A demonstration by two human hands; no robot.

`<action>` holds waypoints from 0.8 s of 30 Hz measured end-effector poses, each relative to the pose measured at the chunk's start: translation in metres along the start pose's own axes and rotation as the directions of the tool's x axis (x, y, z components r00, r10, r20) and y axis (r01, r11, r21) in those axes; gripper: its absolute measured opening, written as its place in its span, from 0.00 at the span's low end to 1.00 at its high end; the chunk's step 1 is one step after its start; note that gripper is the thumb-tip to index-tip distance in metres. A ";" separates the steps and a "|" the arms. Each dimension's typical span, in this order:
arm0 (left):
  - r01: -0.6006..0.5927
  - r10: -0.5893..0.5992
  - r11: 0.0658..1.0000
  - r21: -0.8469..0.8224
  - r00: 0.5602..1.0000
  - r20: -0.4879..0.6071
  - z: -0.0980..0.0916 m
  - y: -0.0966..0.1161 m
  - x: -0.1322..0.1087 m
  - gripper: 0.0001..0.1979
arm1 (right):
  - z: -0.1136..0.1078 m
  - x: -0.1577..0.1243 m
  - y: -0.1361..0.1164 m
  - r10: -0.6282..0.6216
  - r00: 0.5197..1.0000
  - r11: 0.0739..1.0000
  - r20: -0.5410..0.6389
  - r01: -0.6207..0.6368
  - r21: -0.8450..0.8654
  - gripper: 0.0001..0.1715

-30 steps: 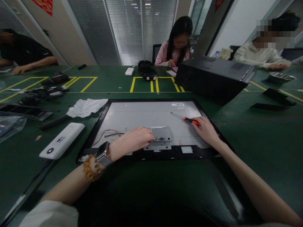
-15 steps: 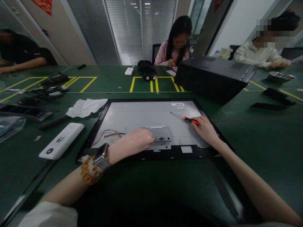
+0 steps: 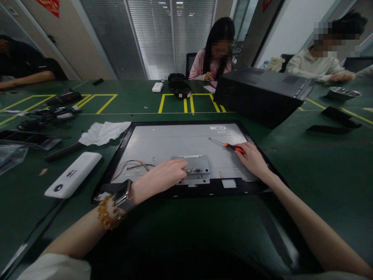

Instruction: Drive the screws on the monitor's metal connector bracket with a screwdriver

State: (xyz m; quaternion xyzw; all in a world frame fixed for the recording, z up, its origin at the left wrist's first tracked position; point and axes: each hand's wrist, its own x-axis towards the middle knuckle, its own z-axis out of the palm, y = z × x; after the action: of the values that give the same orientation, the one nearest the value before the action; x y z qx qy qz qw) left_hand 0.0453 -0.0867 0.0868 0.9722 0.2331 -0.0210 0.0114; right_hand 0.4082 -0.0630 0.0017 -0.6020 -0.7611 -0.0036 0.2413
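In front of me lies an opened monitor [image 3: 175, 142], its grey metal back facing up inside a black frame. My left hand [image 3: 166, 173] rests over the metal bracket with ports [image 3: 198, 163] near the frame's lower edge. Its fingers are curled down, and what they hold, if anything, is hidden. The orange and black handle of a screwdriver [image 3: 233, 147] is gripped by my right hand [image 3: 252, 157] over the panel's right side. The shaft points up and left, away from the bracket. Thin loose wires [image 3: 136, 163] run across the panel left of the bracket.
A white power bank [image 3: 72, 175] with a cable lies left of the monitor, near a crumpled tissue [image 3: 103, 133]. A large black case [image 3: 259, 95] stands behind right. A metal bowl [image 3: 344, 93] is at far right. Several people sit around the green table [image 3: 326, 175].
My left hand's fingers have loosened and lifted slightly at the bracket. The right hand keeps the screwdriver in the same place. The whole view has shifted a little.
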 end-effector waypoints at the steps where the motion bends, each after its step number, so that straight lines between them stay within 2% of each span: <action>1: 0.005 -0.005 1.000 -0.008 1.000 0.013 -0.001 0.000 0.000 0.08 | 0.000 0.000 0.000 0.000 1.000 1.000 0.001 0.000 0.001 0.16; 4: -0.001 0.001 1.000 0.004 1.000 0.021 -0.004 0.000 0.001 0.05 | -0.001 0.000 0.000 0.000 1.000 1.000 0.005 0.000 -0.001 0.16; 13: -0.022 0.023 0.997 0.077 1.000 -0.012 0.001 0.001 0.001 0.11 | 0.002 0.000 0.003 0.002 1.000 1.000 0.002 -0.002 -0.015 0.16; 24: 0.034 -0.033 0.999 -0.041 0.999 0.018 0.005 -0.001 0.001 0.10 | 0.000 0.000 0.001 -0.009 1.000 1.000 0.001 0.009 -0.022 0.16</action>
State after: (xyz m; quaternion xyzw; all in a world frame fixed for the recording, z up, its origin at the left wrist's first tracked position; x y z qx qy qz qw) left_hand 0.0457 -0.0849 0.0819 0.9675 0.2496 -0.0245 0.0333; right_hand 0.4087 -0.0626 0.0014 -0.6013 -0.7638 -0.0128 0.2342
